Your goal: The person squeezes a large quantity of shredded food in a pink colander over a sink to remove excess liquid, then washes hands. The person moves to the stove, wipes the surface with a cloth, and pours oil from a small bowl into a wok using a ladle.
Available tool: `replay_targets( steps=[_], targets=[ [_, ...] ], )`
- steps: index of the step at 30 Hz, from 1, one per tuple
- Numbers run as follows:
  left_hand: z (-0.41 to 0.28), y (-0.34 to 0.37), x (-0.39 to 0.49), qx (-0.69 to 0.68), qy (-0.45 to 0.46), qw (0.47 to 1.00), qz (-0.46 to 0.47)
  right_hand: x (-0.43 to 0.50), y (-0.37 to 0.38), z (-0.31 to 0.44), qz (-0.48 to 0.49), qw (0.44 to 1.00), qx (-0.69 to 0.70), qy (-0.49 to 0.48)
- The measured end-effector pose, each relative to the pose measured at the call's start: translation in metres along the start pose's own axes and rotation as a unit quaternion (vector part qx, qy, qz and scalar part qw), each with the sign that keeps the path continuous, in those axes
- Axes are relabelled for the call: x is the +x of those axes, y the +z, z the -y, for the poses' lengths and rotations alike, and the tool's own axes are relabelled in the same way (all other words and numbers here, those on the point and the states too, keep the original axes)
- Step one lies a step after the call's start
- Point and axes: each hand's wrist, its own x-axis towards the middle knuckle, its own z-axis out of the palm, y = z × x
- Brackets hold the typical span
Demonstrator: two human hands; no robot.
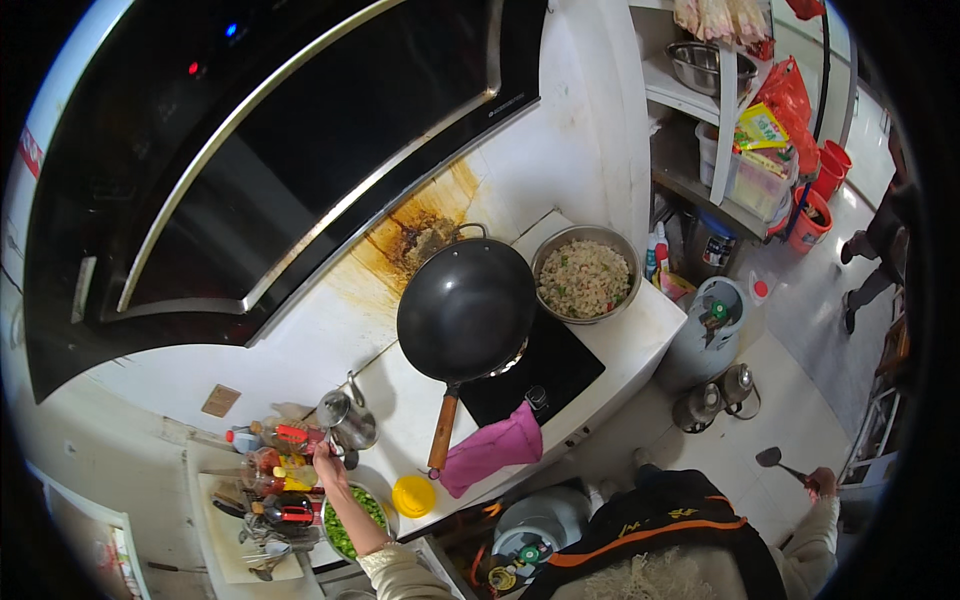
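Note:
My left hand (328,461) reaches over the left counter with its fingers closed on the handle of a metal ladle (334,409). The bowl of this ladle is at the mouth of a steel pot (355,427); how far it dips in I cannot tell. Off to the right, my right hand (821,481) grips a cooking spatula (770,457), held out over the floor. Before me a black wok (466,307) with a wooden handle (443,435) sits on the stove (559,367). Its inside looks dark and bare.
Fried rice fills a steel bowl (585,277) right of the wok. A pink cloth (495,454), a yellow lid (413,496), chopped greens (352,525) and several bottles (289,472) line the counter. Gas cylinders (705,330) stand below. Overhead is a range hood (322,150). A person's legs (874,255) show far right.

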Motion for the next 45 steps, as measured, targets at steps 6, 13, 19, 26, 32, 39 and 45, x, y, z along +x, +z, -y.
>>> replay_targets(
  steps=[6,13,19,26,32,39,45],
  targets=[
    [-0.082,0.081,0.002,0.191,-0.083,0.972,0.108,0.068,0.026,-0.040,-0.148,0.943,-0.235,0.183],
    [-0.102,0.184,0.006,0.386,-0.105,0.893,0.205,0.104,0.038,-0.089,-0.002,0.793,-0.570,0.215],
    [-0.104,0.259,-0.002,0.544,-0.049,0.793,0.271,0.090,0.036,-0.116,0.009,0.772,-0.601,0.207],
    [-0.089,0.288,0.024,0.525,-0.027,0.822,0.221,0.061,0.034,-0.124,0.024,0.676,-0.704,0.216],
    [-0.080,0.287,0.045,0.616,0.023,0.775,0.138,0.049,0.027,-0.133,-0.004,0.678,-0.705,0.209],
    [-0.084,0.292,0.055,0.646,-0.039,0.737,0.195,0.051,0.019,-0.146,0.120,0.606,-0.785,0.045],
    [-0.082,0.295,0.054,0.562,-0.113,0.786,0.230,0.060,0.039,-0.147,0.003,0.678,-0.709,0.196]
  ],
)
